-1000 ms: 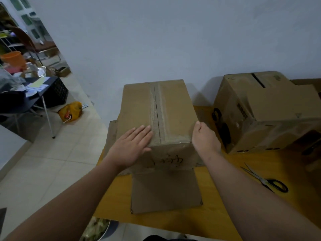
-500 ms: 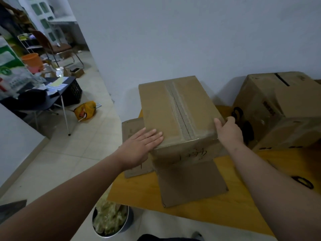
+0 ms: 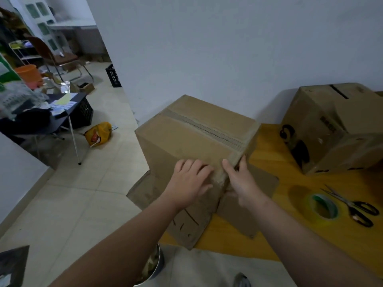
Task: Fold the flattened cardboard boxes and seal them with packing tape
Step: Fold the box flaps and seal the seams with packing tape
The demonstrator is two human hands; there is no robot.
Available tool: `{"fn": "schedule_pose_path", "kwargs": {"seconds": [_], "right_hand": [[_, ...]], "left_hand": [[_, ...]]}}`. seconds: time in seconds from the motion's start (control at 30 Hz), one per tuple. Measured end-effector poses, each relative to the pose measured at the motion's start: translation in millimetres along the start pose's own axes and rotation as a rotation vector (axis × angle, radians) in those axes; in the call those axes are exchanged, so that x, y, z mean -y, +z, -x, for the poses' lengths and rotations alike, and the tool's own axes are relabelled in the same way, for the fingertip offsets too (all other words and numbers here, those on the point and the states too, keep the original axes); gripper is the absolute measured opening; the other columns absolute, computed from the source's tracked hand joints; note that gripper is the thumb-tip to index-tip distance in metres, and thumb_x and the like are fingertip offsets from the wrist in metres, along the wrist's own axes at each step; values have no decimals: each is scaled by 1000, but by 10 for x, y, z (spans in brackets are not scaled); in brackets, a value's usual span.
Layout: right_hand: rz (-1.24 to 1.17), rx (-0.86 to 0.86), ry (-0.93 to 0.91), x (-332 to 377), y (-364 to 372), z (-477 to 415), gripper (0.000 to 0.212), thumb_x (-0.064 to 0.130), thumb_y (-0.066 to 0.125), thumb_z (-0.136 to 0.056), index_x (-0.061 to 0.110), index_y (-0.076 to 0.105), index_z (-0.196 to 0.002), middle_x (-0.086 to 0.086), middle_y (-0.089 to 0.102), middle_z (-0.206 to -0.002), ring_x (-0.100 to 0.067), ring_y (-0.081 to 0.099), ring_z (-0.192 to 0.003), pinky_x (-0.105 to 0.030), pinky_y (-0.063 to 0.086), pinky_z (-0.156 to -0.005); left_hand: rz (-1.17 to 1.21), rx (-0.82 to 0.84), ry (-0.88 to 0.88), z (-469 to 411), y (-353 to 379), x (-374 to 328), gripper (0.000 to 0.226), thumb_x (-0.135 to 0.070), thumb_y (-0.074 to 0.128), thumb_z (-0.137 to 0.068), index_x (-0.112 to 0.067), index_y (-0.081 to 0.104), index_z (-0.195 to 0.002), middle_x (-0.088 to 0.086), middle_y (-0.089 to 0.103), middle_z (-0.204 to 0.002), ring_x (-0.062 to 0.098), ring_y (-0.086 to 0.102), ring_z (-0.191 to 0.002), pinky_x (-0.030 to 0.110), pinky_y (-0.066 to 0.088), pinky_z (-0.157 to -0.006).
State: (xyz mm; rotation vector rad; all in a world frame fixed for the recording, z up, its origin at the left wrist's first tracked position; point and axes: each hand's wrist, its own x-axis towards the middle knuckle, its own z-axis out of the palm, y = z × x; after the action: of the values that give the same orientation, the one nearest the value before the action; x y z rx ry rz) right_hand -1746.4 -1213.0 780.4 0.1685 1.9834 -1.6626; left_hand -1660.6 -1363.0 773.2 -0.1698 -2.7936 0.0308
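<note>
I saw the table [image 3: 269, 150] carrying the taped box [image 3: 192, 137] at its left end, on a flat cardboard sheet [image 3: 261, 181]. A second box [image 3: 335, 129] stood well apart by the wall. Both bare arms reached forward. The left hand [image 3: 190, 183] lay flat on the near face with fingers spread, its grip wide and holding nothing. The right hand [image 3: 240, 181] clasped the box's taped upper edge, thumb in front and fingers round the side. A tape roll [image 3: 317, 201] and scissors [image 3: 352, 206] lay to the right.

Matt brown cardboard box [image 3: 186, 141], slightly glossy wrinkled tape strip [image 3: 207, 129] on its seam, smooth yellow wooden table [image 3: 269, 150], glossy plastic tape roll [image 3: 312, 205], scissors [image 3: 350, 204] with metal blades and black plastic handles, smooth floor tiles [image 3: 83, 193], matt painted wall [image 3: 207, 48]
</note>
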Motion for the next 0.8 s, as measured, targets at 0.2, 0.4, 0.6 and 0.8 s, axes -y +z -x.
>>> {"fn": "schedule_pose_path", "kwargs": {"seconds": [0.2,0.4,0.6,0.8], "right_hand": [[209,40,-110,373,-355,-100,50,34,48,-100,32,33,-148,4,51,-129,-21,52,-106,-42,48,-83],[550,-436,-179,631,-639,-387,66,46,57,-93,14,37,-147,-13,44,-146,-35,44,-131,-49,42,-101],[32,-572,57,324,16,-180,125,48,79,-73,25,-16,-152,-15,-1,-160,-41,21,-142,-57,32,-111],[-135,-258,134,315,681,-59,135,37,81,-75,26,-34,-144,-11,2,-161,-39,41,-133,-53,47,-100]], "left_hand": [[-132,323,-166,-45,-283,711,69,-35,54,-92,-36,18,-151,4,23,-156,29,22,-143,55,13,-113],[130,425,-502,122,-293,860,79,-49,53,-92,-39,1,-151,-4,-8,-161,28,30,-141,48,35,-109],[158,313,-517,203,-264,747,75,-44,52,-95,-30,7,-153,3,0,-161,26,36,-137,41,38,-106],[93,368,-438,423,-365,568,83,-54,50,-92,-28,0,-153,10,5,-159,28,34,-137,38,34,-109]]}}
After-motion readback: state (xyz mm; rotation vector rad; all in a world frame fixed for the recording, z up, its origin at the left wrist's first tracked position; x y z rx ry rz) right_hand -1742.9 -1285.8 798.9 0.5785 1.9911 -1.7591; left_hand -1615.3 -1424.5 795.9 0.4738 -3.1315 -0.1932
